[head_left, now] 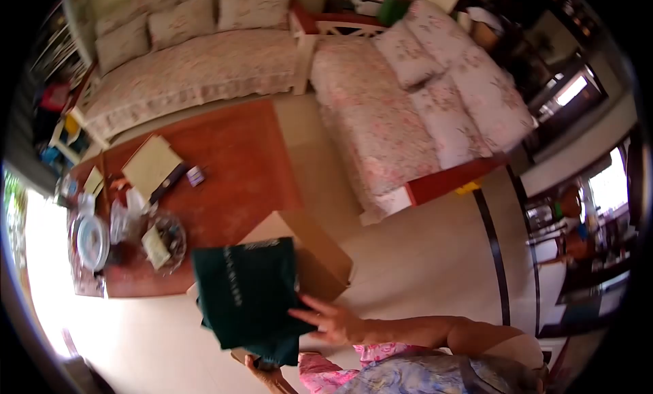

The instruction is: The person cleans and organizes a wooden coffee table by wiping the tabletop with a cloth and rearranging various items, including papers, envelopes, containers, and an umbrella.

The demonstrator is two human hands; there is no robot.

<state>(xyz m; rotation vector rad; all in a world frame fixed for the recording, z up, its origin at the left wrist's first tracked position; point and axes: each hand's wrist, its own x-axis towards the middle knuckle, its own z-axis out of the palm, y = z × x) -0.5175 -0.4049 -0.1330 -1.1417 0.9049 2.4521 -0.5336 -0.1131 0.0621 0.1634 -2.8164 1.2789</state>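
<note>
A dark green cloth bag (255,292) with pale lettering lies spread over an open cardboard box (316,258), hiding much of it. At the bag's lower edge, my left hand (266,377) is closed on the bunched green fabric; part of its grip is hidden by the cloth. My right hand (330,320) reaches in from the right with its fingers stretched out and apart, the tips touching the bag's right side. Whatever lies inside the box cannot be seen.
Left of the box, a reddish-brown table (238,162) bears a yellowish folder (153,166), a round plastic container (92,242) and a clear bowl (166,241). A floral sofa (183,71) stands behind, and a second sofa (371,122) is at the right. Pale tiled floor (408,271) lies between.
</note>
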